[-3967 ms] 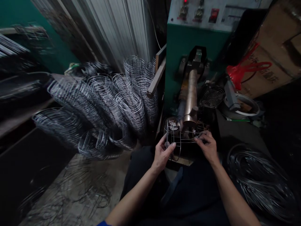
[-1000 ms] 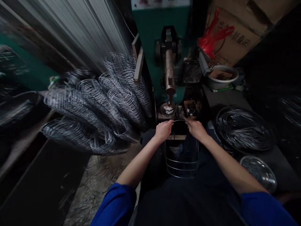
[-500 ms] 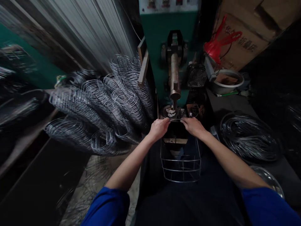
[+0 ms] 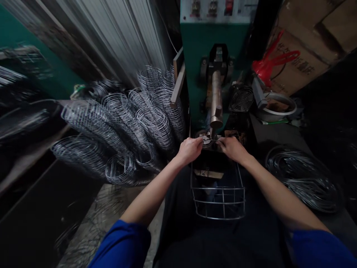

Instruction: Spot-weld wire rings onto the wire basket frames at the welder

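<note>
both hands, left hand (image 4: pixel 190 149) and right hand (image 4: pixel 232 148), clench the far edge of the wire basket (image 4: pixel 219 197) at centre frame, right under the electrode (image 4: pixel 216 102). fingers sit just beside the tip, so a pinch or burn looks possible; the loose basket could also tilt off its seat.

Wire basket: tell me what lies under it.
The wire basket hangs over dark trousers. Both hands, left hand and right hand, cover its far rim at the welding machine.
</note>
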### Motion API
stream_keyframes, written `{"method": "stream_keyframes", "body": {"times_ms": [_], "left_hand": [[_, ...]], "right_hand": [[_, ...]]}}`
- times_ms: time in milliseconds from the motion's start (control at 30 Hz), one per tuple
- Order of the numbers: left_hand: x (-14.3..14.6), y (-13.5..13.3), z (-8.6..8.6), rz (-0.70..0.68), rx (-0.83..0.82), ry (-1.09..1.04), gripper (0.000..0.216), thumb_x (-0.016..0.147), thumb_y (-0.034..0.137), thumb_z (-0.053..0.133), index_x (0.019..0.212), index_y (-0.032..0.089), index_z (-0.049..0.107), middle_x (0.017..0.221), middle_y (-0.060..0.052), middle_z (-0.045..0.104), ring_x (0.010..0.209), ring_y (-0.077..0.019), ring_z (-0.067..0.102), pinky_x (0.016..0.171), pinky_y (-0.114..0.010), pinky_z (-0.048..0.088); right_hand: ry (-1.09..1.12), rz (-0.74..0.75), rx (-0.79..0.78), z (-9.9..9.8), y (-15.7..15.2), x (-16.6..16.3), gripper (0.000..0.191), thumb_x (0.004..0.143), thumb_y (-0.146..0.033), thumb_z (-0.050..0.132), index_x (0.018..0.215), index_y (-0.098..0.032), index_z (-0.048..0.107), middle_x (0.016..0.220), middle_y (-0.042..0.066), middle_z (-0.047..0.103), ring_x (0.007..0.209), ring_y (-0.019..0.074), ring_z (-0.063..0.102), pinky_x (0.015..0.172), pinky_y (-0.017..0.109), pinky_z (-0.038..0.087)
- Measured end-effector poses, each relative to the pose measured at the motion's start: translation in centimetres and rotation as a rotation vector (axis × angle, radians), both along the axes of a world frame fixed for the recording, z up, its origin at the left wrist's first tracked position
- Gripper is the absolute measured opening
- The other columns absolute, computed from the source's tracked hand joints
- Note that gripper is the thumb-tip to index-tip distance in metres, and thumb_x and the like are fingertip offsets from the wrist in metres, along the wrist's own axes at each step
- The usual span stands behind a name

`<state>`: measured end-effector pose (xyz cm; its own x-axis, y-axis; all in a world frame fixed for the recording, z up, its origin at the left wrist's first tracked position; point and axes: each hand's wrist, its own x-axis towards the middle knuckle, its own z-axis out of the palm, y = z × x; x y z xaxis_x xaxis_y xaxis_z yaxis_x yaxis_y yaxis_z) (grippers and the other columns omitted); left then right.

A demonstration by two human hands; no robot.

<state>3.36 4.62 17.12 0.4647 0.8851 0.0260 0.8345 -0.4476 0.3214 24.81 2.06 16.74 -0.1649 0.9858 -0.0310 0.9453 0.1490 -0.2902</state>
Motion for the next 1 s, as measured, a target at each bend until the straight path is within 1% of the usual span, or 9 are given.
{"method": "stream_keyframes", "body": {"times_ms": [200,300,500,667,800,833,900,967,1000], "left_hand": [[0.1,0.5,0.0,0.001,-0.015,-0.026,0.025,0.095,0.029,0.046,0.098,0.024,0.070,0.093,-0.007,0.075,0.085,-0.0241,0.069,0.071,-0.030,0.044],[0.2,0.7,0.0,-0.004,-0.024,-0.042,0.026,0.094,0.029,0.046,0.096,0.024,0.071,0.091,-0.007,0.074,0.082,-0.0234,0.069,0.070,-0.029,0.043],[0.1,0.8,0.1,-0.015,-0.034,-0.076,0.028,0.094,0.025,0.046,0.095,0.021,0.073,0.086,-0.008,0.073,0.075,-0.0216,0.066,0.068,-0.028,0.042],[0.0,1.0,0.3,-0.042,-0.025,-0.101,0.028,0.094,0.027,0.047,0.098,0.021,0.074,0.086,-0.008,0.073,0.076,-0.0214,0.067,0.068,-0.028,0.042],[0.0,1.3,0.2,-0.058,-0.046,-0.123,0.027,0.093,0.027,0.048,0.089,0.021,0.074,0.083,-0.007,0.074,0.071,-0.0188,0.065,0.066,-0.027,0.040],[0.0,1.3,0.1,-0.057,-0.049,-0.125,0.026,0.093,0.027,0.048,0.088,0.021,0.074,0.083,-0.006,0.074,0.071,-0.0188,0.065,0.066,-0.027,0.040],[0.0,1.3,0.1,-0.050,-0.052,-0.134,0.025,0.092,0.028,0.049,0.090,0.021,0.074,0.084,-0.007,0.074,0.073,-0.0192,0.064,0.066,-0.027,0.039],[-0.1,1.3,0.0,-0.037,-0.057,-0.145,0.025,0.092,0.028,0.050,0.091,0.020,0.074,0.084,-0.007,0.073,0.072,-0.0191,0.063,0.066,-0.027,0.039],[-0.1,1.3,0.0,-0.032,-0.061,-0.152,0.025,0.091,0.028,0.050,0.092,0.019,0.074,0.083,-0.007,0.073,0.071,-0.0186,0.062,0.065,-0.027,0.038]], "right_hand": [[0.036,0.021,0.019,-0.7,0.6,0.6,0.021,0.104,-0.027,0.056,0.095,-0.019,0.073,0.084,0.007,0.070,0.079,0.0229,0.066,0.069,0.027,0.042],[0.038,0.017,0.016,-0.7,0.8,0.7,0.021,0.103,-0.028,0.056,0.094,-0.019,0.073,0.082,0.007,0.070,0.077,0.0230,0.066,0.066,0.027,0.041],[0.098,0.067,0.053,-1.0,0.8,0.8,0.026,0.103,-0.025,0.054,0.084,-0.018,0.070,0.074,0.005,0.067,0.069,0.0210,0.062,0.062,0.027,0.037],[0.174,0.067,0.036,-0.7,1.0,0.6,0.022,0.100,-0.023,0.055,0.086,-0.019,0.071,0.080,0.005,0.069,0.073,0.0211,0.064,0.065,0.026,0.039],[0.220,0.086,0.008,-0.2,1.2,0.6,0.031,0.098,-0.024,0.054,0.070,-0.018,0.066,0.067,0.003,0.065,0.066,0.0200,0.063,0.062,0.026,0.040],[0.244,0.070,-0.017,-0.1,1.1,0.8,0.033,0.098,-0.025,0.054,0.067,-0.018,0.063,0.063,0.002,0.063,0.062,0.0194,0.062,0.060,0.026,0.041],[0.372,0.000,-0.121,-0.1,0.7,1.5,0.032,0.099,-0.029,0.053,0.070,-0.018,0.062,0.058,0.001,0.059,0.054,0.0175,0.060,0.054,0.024,0.042],[0.599,-0.085,-0.277,-0.4,-0.3,2.5,0.032,0.100,-0.040,0.052,0.079,-0.017,0.062,0.061,0.001,0.061,0.048,0.0161,0.059,0.046,0.022,0.043],[0.718,-0.111,-0.345,-0.6,-0.9,3.1,0.035,0.098,-0.047,0.053,0.084,-0.017,0.062,0.065,0.003,0.063,0.048,0.0162,0.060,0.043,0.021,0.044]]}}
